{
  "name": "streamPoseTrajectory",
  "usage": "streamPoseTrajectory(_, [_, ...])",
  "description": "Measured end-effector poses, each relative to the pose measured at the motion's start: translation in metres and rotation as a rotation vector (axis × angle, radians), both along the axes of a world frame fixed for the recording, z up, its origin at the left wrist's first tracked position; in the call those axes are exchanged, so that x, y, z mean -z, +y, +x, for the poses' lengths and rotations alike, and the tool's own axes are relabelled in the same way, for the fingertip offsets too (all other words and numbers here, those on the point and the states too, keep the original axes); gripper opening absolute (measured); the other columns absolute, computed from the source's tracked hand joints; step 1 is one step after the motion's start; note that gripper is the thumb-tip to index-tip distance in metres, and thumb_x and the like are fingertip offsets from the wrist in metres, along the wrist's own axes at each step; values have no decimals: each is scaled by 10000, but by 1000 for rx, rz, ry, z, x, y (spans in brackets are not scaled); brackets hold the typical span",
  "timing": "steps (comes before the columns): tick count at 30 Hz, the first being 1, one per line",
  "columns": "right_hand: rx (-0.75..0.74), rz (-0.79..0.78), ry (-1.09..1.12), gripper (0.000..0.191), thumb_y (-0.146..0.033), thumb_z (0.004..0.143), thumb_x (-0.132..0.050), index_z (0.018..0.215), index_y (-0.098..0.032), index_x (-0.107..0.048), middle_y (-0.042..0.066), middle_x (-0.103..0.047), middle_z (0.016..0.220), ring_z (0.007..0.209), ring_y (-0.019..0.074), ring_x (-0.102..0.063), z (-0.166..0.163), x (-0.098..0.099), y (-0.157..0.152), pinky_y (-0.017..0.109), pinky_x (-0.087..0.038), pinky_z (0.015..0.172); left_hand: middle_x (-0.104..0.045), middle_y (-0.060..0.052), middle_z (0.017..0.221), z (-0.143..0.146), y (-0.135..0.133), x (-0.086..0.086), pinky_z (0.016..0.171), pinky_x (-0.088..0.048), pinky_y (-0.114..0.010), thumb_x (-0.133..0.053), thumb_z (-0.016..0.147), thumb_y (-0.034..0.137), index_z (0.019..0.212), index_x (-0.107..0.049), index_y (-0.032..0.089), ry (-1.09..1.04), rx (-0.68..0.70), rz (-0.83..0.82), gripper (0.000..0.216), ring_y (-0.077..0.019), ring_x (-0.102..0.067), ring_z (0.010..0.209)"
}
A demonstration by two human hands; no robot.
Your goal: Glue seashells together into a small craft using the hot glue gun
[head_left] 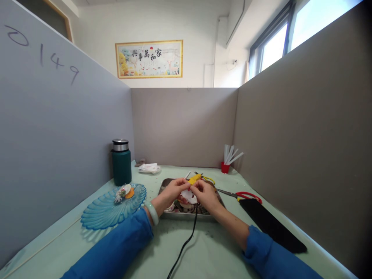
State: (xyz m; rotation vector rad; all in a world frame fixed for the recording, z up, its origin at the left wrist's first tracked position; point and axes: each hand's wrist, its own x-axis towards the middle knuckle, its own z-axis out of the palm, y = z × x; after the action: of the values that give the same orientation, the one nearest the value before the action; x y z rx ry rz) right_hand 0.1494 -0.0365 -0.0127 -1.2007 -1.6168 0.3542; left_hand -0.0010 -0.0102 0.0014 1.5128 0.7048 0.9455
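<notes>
Both my hands meet over a metal tray [188,216], fingertips nearly touching. My left hand [175,190] pinches at something small, and my right hand [205,195] pinches close beside it. A bit of red shows near the fingertips, but what they hold is too small and too covered to name. Below the fingers is a white piece [189,196], perhaps a shell, above the mixed shell-like pieces in the tray. Just behind my hands lies a yellow glue gun [194,178]. A black cord [190,237] runs from the tray toward me.
On the left, a blue shell-shaped plate [99,213] carries a few small shells [125,191], with a green bottle [121,166] behind. To the right lie red-handled scissors [247,195] and a black strip [271,224]. A red cup [225,167] holds white sticks. Grey partitions [186,128] enclose the table.
</notes>
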Motion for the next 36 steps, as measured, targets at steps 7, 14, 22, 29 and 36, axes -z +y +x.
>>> streamPoseTrajectory(7, [-6,3,7,242,-373,769,-529,626,-180,-501,-32,-535,546,508,111,-485,-1,-1,-3,208,-334,494,-538,-4,614,-2,3,2,407,-462,-211,-660,675,461,742,-521,138,-7,16,25,358,-99,-521,490])
streamPoseTrajectory(14, [-45,-2,20,246,-393,790,-517,673,-177,-517,-30,-539,578,532,112,-491,0,0,-1,212,-347,512,-529,4,612,-1,4,2,400,-445,-186,-657,666,480,743,-521,137,-30,-23,40,377,-91,-521,487])
streamPoseTrajectory(22, [-28,51,-73,187,-331,736,-607,826,-179,-547,-8,-598,726,605,122,-529,-5,-6,-10,231,-383,577,-535,15,603,-1,5,2,389,-432,-185,-678,641,475,747,-517,137,-54,-96,6,389,-94,-530,466])
streamPoseTrajectory(29, [49,152,-214,86,-263,790,-538,805,-179,-547,5,-581,721,619,128,-516,-6,-5,-14,230,-376,582,-557,-5,623,1,1,0,397,-459,-211,-673,657,460,752,-525,130,-30,-87,-8,374,-109,-544,487])
streamPoseTrajectory(36, [85,168,-269,91,-268,813,-508,793,-185,-540,13,-589,731,625,132,-523,-5,-4,-12,226,-369,575,-549,-6,613,1,0,0,405,-467,-222,-684,639,478,738,-521,133,-12,-86,-22,394,-107,-536,471])
